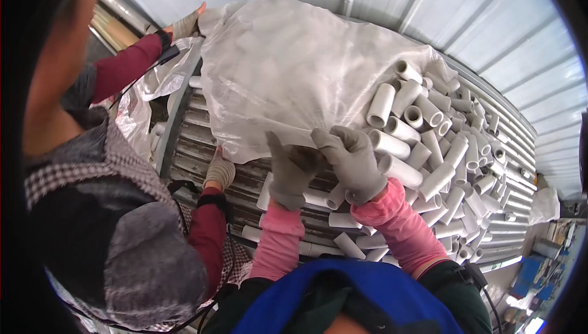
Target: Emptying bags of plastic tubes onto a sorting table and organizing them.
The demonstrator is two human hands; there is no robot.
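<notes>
Both gloved hands grip the translucent sack spilling white tubes.

Both hands, left and right, wear grey gloves over pink sleeves. Just right of them lie white tubes; above, a translucent whitish bag. Left, a co-worker's sleeve is maroon.

Large clear plastic sack lying across the rack, open mouth spilling white tubes, crumpled clear bag at left

Tubes right of sack, on rack
</notes>
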